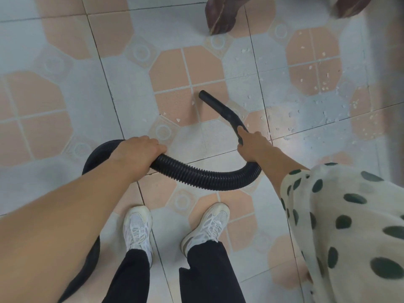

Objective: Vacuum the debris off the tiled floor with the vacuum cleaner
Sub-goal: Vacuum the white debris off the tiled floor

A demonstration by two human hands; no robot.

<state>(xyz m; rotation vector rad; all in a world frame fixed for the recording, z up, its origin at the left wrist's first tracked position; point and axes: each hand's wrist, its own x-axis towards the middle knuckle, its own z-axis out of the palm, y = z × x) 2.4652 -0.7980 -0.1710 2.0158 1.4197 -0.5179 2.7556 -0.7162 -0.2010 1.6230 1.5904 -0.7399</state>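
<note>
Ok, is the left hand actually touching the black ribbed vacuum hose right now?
Touching. The head view shows the left hand wrapped over the black ribbed vacuum hose, its fingers curled round it, no gap.

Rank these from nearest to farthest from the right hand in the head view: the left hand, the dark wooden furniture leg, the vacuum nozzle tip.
Measured from the right hand, which grips the wand:
1. The nozzle tip, just ahead and to the left, at the wand's end.
2. The left hand, across to the left, gripping the hose.
3. The furniture leg, far ahead at the top of the view.
</note>
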